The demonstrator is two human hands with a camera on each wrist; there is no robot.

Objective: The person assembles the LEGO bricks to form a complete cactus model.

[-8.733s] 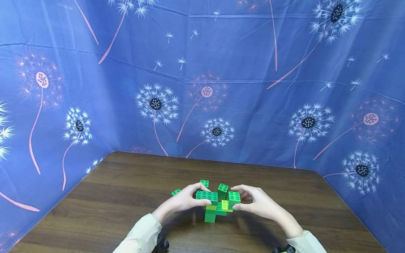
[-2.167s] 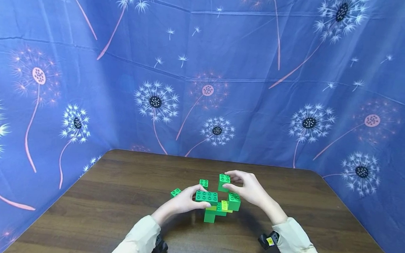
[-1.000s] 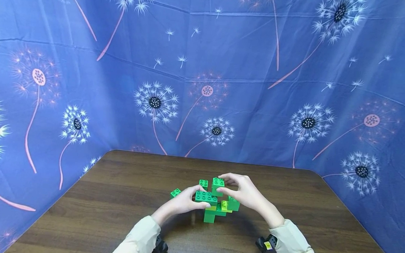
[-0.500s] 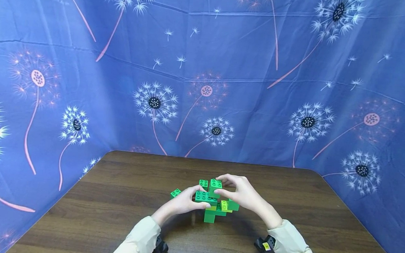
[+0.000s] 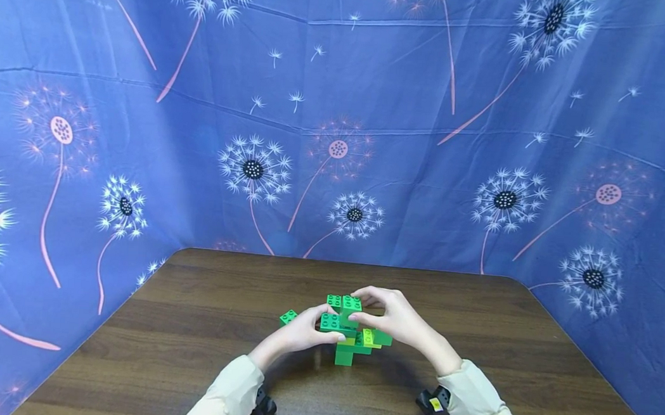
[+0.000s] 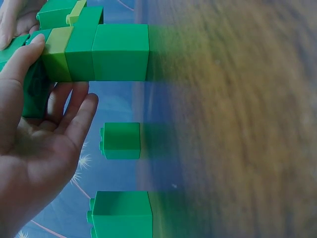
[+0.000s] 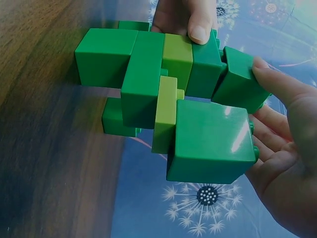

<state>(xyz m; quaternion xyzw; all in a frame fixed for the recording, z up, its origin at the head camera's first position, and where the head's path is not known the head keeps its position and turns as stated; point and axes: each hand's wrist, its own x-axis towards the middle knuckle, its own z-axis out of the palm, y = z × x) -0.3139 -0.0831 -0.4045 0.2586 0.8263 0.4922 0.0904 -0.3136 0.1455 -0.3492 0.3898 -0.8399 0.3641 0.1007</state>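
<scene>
Right-hand grip (image 5: 393,314) pinches one green block (image 5: 351,310) at twelve o'clock on the brick stack (image 5: 352,348); left-hand grip (image 5: 304,330) holds that stack from nine.

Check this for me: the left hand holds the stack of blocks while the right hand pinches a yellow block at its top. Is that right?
Not quite: the right hand pinches a green block, as the right wrist view shows; the left hand does hold the stack.

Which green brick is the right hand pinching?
The small green brick atop the build, over the long darker-green brick that the left hand grips; it alone in the build is tilted.
</scene>
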